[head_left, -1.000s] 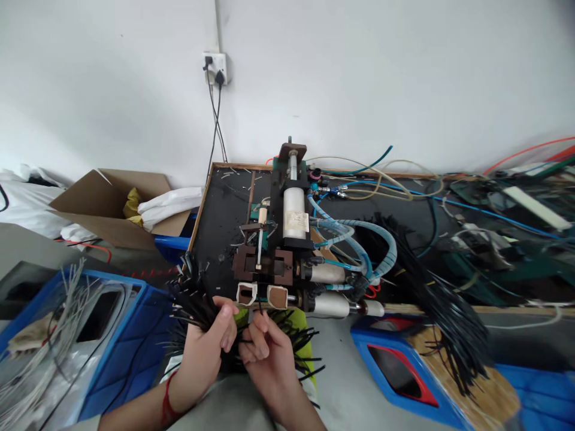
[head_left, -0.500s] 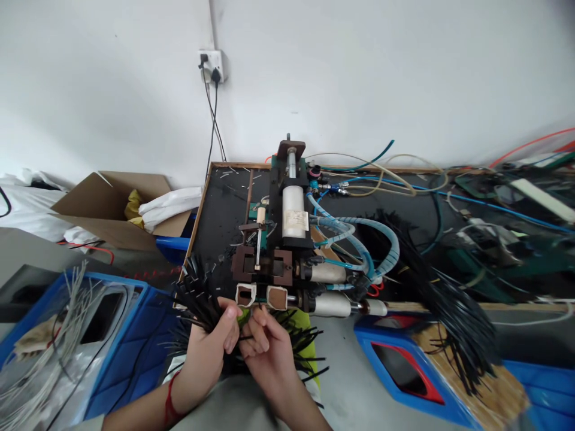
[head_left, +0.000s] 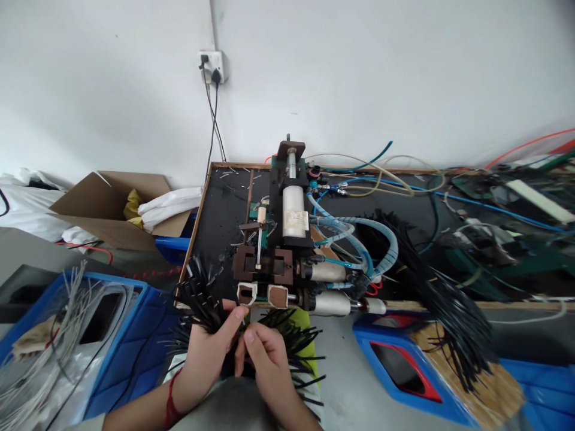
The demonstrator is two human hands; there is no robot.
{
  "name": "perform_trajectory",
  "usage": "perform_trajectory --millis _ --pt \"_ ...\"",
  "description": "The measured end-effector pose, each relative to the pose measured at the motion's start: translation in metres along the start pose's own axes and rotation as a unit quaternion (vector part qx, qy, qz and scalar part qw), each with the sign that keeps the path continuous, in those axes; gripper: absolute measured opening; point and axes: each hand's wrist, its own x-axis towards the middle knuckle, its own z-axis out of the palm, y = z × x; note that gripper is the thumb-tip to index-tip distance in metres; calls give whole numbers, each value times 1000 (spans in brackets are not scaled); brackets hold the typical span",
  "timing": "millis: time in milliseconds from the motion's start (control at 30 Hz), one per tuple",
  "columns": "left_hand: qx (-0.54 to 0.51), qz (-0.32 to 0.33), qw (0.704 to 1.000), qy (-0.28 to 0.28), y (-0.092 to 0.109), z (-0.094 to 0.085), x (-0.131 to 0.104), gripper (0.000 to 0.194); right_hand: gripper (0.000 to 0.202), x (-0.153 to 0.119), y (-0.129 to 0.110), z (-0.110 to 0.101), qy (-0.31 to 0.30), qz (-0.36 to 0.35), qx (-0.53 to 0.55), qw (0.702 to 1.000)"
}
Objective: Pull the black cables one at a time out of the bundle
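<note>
My left hand [head_left: 207, 353], a red cord around its wrist, is closed round a bundle of black cables [head_left: 200, 296]. Their cut ends fan out above the hand, several showing pale tips. My right hand [head_left: 266, 354] is beside it, thumb and fingers pinched together; whatever is between them is hidden. Both hands are just below a pneumatic machine [head_left: 294, 209] and its two white-edged jaw blocks [head_left: 277, 296], which stand apart. More black cables [head_left: 309, 341] spread across my lap on a yellow-green cloth [head_left: 309, 323].
A long bundle of black cables [head_left: 449, 305] hangs over the table edge at right, above a blue bin [head_left: 381, 371]. At left are a blue crate [head_left: 130, 335] with white wires and a cardboard box [head_left: 103, 197]. Air hoses [head_left: 386, 233] loop right of the machine.
My right hand has turned and dropped slightly, its thumb now pressed over the fingers. My left thumb has shifted a little to the right. The cable bundle stays in my left hand.
</note>
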Motion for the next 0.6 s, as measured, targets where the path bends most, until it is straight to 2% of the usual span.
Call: perform_trajectory --millis 67,133,233,300,400,500,600 --pt "-6 -1 1000 8 2 1 0 34 54 -4 1 -4 -29 -12 -36 999" --pt "-28 -2 1000 2 5 3 0 34 52 -7 4 -8 -47 -8 -28 998" --pt "-68 10 997 -25 10 6 1 34 46 -8 10 -10 -16 11 80 997" --pt "-95 22 994 -39 12 7 1 37 41 -8 13 -7 17 28 185 982" --pt "-110 28 992 -46 11 5 0 30 34 -5 15 -2 35 64 313 947" --pt "-102 27 993 -51 7 4 0 28 30 -3 16 -2 45 94 385 917" --pt "-97 24 994 -49 4 4 -1 30 27 -1 17 -4 55 113 413 902"
